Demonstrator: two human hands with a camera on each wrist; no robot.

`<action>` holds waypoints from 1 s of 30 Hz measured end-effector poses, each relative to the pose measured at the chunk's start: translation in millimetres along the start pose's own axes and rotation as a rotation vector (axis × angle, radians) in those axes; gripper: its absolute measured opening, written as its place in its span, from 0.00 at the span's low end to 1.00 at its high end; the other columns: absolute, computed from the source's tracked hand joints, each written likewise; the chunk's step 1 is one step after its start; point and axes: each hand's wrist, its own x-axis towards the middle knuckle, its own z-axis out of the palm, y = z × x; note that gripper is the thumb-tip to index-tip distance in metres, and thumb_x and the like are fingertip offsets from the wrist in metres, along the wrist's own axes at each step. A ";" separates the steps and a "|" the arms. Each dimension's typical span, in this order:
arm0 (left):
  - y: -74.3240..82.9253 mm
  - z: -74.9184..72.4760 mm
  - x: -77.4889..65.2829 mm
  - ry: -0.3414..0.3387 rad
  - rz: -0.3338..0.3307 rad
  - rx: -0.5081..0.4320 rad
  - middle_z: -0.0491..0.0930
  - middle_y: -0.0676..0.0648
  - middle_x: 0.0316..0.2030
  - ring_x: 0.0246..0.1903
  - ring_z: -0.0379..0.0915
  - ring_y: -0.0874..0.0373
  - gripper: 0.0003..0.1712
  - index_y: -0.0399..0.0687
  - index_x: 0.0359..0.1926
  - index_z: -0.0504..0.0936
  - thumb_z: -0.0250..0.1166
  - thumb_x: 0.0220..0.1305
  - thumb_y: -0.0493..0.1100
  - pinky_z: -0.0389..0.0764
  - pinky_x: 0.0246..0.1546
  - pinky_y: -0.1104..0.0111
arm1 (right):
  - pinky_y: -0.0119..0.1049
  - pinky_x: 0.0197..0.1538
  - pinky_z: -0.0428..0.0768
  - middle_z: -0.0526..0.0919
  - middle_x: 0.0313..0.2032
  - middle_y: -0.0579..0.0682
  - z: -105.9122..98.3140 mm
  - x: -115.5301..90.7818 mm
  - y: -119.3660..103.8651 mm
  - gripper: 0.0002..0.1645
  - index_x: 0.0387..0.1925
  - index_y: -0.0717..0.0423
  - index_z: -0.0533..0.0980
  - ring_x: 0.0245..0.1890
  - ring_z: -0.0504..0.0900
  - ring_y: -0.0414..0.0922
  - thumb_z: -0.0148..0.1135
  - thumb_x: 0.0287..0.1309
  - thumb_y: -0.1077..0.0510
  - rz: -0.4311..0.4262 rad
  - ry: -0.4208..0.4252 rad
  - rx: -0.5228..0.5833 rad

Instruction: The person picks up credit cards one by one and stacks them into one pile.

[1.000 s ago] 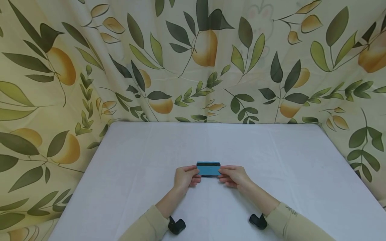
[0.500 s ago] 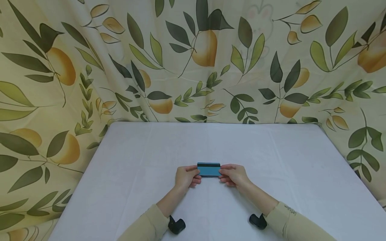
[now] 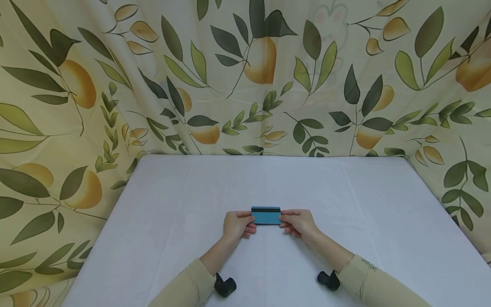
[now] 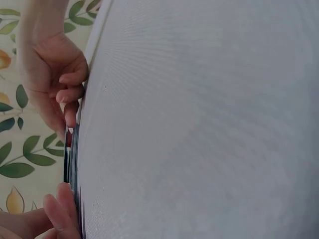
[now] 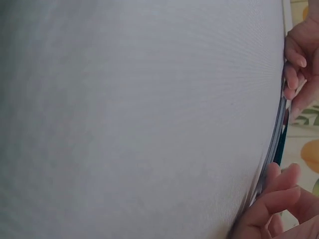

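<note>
A blue card point(image 3: 266, 216) with a black magnetic stripe along its far edge is held level at the middle of the white table. My left hand point(image 3: 237, 225) pinches its left end, thumb on top and fingers beneath. At the other end my right hand point(image 3: 301, 222) pinches it the same way. Both wrist views look at the card edge-on, close over the tabletop. There, thin dark edges point(image 4: 75, 159) show layered under the card. In the right wrist view the card's blue-green edge point(image 5: 282, 144) runs between the two hands.
The white-covered table point(image 3: 192, 183) ends at a straight back edge. Behind and beside it hangs a curtain point(image 3: 245, 102) printed with leaves and orange fruit. A black wrist-worn device point(image 3: 225, 287) is at the left sleeve, and a similar device point(image 3: 328, 281) is at the right.
The card and both hands have shifted very slightly to the right. The two-handed grip stays the same.
</note>
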 end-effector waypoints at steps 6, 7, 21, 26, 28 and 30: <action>0.6 -0.8 -1.8 -0.005 0.008 0.001 0.80 0.45 0.16 0.12 0.75 0.62 0.14 0.33 0.44 0.79 0.63 0.54 0.34 0.75 0.12 0.76 | 0.22 0.13 0.65 0.82 0.19 0.51 -0.4 1.7 1.2 0.20 0.46 0.67 0.75 0.11 0.74 0.36 0.62 0.53 0.61 -0.014 0.002 -0.021; 0.3 -0.7 -1.8 -0.005 0.010 0.002 0.80 0.45 0.16 0.12 0.75 0.62 0.14 0.33 0.44 0.79 0.63 0.54 0.34 0.76 0.12 0.76 | 0.22 0.13 0.66 0.82 0.19 0.51 -0.4 1.9 1.5 0.20 0.46 0.67 0.75 0.11 0.74 0.36 0.62 0.53 0.61 -0.014 0.003 -0.025; -3.2 -0.6 -0.6 -0.006 0.041 -0.001 0.79 0.45 0.16 0.11 0.74 0.62 0.14 0.33 0.43 0.78 0.63 0.54 0.33 0.75 0.11 0.76 | 0.22 0.13 0.68 0.80 0.16 0.49 -0.4 4.8 5.7 0.18 0.45 0.68 0.76 0.09 0.73 0.35 0.63 0.52 0.62 -0.050 -0.001 -0.041; -3.4 -0.6 -0.2 -0.006 0.051 -0.003 0.79 0.45 0.16 0.11 0.74 0.62 0.13 0.33 0.42 0.78 0.63 0.53 0.32 0.76 0.11 0.75 | 0.23 0.14 0.71 0.80 0.16 0.48 0.2 5.9 6.2 0.18 0.44 0.67 0.77 0.10 0.75 0.35 0.63 0.51 0.61 -0.045 0.012 -0.050; -3.4 -0.7 -0.1 -0.008 0.054 -0.007 0.79 0.45 0.16 0.11 0.74 0.62 0.13 0.32 0.42 0.78 0.63 0.53 0.32 0.76 0.11 0.75 | 0.23 0.15 0.72 0.81 0.17 0.48 0.3 6.1 6.2 0.18 0.44 0.67 0.77 0.11 0.75 0.35 0.63 0.51 0.61 -0.043 0.017 -0.054; -3.3 -0.9 0.0 -0.008 0.052 -0.008 0.79 0.45 0.16 0.11 0.74 0.62 0.13 0.32 0.42 0.78 0.63 0.53 0.32 0.76 0.11 0.75 | 0.23 0.15 0.73 0.81 0.17 0.49 0.4 6.4 6.1 0.18 0.44 0.67 0.77 0.11 0.76 0.36 0.63 0.51 0.61 -0.041 0.018 -0.054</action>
